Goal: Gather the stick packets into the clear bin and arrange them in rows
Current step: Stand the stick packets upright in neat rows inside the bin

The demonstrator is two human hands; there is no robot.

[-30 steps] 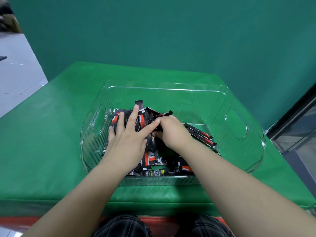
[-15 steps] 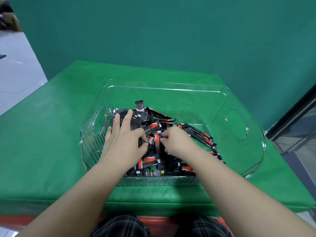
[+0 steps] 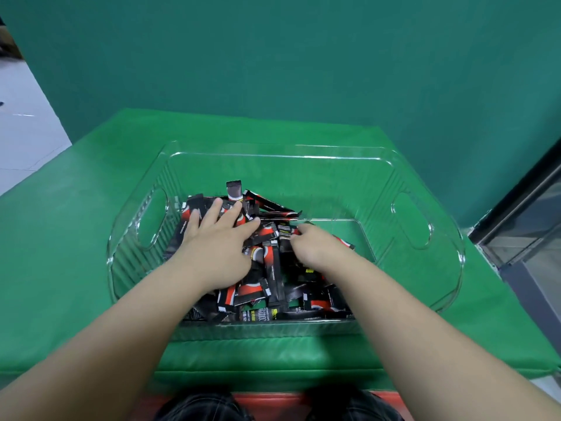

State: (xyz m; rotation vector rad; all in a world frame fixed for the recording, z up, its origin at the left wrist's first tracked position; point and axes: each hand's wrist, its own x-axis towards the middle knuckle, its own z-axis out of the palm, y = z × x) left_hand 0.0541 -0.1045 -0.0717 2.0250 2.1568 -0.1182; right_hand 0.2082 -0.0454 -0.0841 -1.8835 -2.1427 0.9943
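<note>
A clear plastic bin [image 3: 431, 165] with cut-out handles stands on the green table. Several black-and-red stick packets [image 3: 267, 287] lie in a loose heap in its left and middle part. My left hand [image 3: 217, 244] lies flat on the heap's left side, fingers spread and straight, pressing packets down. My right hand [image 3: 315, 247] sits at the heap's right side with its fingers curled down into the packets; what the fingertips hold is hidden. One packet [image 3: 234, 189] sticks up at the far end of the pile.
The bin's right part shows bare floor [image 3: 343, 235]. The green padded table [image 3: 76, 238] surrounds the bin, with its front edge near my lap. A green wall stands behind, and a dark glass-fronted frame [image 3: 522, 214] is at the right.
My left hand has spread its fingers forward over the packets again. My right hand shifted right and nearer along the heap, and packets at the right side were pulled inward.
</note>
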